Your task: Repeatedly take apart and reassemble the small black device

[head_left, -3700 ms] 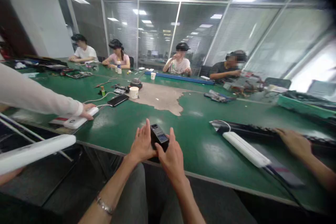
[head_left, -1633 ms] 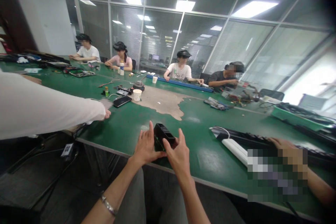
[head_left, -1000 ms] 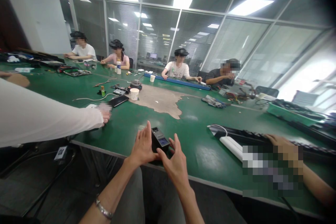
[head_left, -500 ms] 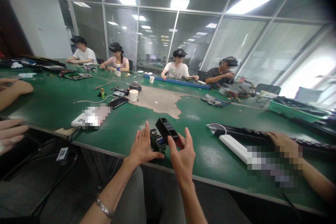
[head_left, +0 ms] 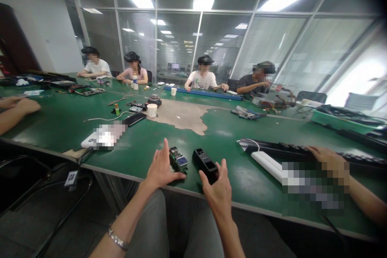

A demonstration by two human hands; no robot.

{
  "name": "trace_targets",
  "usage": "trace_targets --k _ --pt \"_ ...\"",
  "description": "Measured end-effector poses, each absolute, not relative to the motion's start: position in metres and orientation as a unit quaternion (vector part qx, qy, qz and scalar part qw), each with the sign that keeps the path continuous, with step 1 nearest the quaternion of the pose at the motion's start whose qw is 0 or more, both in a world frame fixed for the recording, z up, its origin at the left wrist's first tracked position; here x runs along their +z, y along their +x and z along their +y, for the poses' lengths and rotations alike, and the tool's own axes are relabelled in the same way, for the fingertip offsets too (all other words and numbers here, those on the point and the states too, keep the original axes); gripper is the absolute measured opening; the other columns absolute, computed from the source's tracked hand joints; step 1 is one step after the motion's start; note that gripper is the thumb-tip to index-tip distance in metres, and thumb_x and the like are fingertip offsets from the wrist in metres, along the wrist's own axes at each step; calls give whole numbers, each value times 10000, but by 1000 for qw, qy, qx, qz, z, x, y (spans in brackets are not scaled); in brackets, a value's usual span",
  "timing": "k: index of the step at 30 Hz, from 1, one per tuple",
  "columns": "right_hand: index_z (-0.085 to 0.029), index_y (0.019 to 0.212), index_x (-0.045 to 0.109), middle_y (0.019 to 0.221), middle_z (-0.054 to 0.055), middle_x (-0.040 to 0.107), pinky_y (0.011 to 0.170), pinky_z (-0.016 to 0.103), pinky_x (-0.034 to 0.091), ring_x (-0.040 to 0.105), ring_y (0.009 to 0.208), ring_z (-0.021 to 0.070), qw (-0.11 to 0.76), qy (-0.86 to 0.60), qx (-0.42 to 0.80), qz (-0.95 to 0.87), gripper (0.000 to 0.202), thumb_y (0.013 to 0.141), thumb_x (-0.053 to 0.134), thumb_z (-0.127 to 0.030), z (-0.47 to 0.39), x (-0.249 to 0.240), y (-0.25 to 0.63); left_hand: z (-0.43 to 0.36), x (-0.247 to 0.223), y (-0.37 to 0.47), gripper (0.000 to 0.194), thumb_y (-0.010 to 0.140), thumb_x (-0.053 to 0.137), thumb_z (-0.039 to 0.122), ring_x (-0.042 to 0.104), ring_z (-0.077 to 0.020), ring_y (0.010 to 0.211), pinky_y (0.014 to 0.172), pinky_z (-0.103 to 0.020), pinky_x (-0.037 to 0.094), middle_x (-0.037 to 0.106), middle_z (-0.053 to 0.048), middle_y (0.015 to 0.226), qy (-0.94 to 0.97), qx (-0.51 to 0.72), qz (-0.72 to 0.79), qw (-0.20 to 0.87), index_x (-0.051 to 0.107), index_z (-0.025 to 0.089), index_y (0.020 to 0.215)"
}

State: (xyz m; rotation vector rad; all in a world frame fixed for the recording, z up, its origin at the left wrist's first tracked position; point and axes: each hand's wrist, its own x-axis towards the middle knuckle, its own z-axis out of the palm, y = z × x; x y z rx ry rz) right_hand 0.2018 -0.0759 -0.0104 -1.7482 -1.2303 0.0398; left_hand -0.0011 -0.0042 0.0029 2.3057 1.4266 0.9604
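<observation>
On the green table [head_left: 139,161] before me lie a small circuit board with a blue-grey screen [head_left: 180,162] and, just right of it, a black rectangular case [head_left: 205,162] with openings and small buttons. My left hand [head_left: 163,169] is beside the board's left side, fingers stretched up and thumb pointing right below it. Nothing is held in that hand. Around the near end of the case is my right hand [head_left: 218,183], thumb on the left and fingers on the right, spread apart. Whether its fingertips still touch the case is hard to see.
A white power strip [head_left: 267,163] and another person's hand [head_left: 328,159] are at right. A pixelated white item [head_left: 87,141], a black phone [head_left: 135,119] and a paper cup [head_left: 152,110] stand left. Several people sit across the table. A green basket [head_left: 338,123] is far right.
My right hand has brought the black case down and right, from tilted above the board onto the table. The board's screen now shows fully. My left hand has shifted slightly left.
</observation>
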Motion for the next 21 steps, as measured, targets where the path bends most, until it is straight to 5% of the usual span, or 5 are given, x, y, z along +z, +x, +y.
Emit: trace_targets --k 4,9,16,21 --pt "-137 1509 169 1373 172 504 967 430 421 558 1149 303 488 -716 9 -499 920 785 591 -517 -72 -12 204 -5 4 1 1455 543 777 690 395 -401 1295 1051 -545 299 429 -214 1393 792 332 495 133 -195 141 1476" --pt "-136 1499 217 1189 131 640 898 418 453 607 1067 300 482 -725 36 -491 856 809 559 -510 -71 -5 208 -4 3 1 1456 541 778 691 435 -401 1258 1042 -551 295 453 -216 1368 792 339 490 133 -190 136 1477" --pt "-134 1460 315 1076 98 693 877 346 481 667 942 229 600 -658 139 -432 837 774 629 -499 -67 27 184 -4 3 -1 1457 539 787 681 429 -397 1262 1037 -552 306 460 -204 1360 790 351 483 138 -189 146 1479" --pt "-128 1465 303 1076 92 695 886 345 486 665 963 222 588 -629 162 -481 851 768 647 -475 -50 40 156 -4 1 -2 1470 538 806 649 419 -389 1284 1067 -569 266 466 -202 1359 791 362 474 137 -215 147 1469"
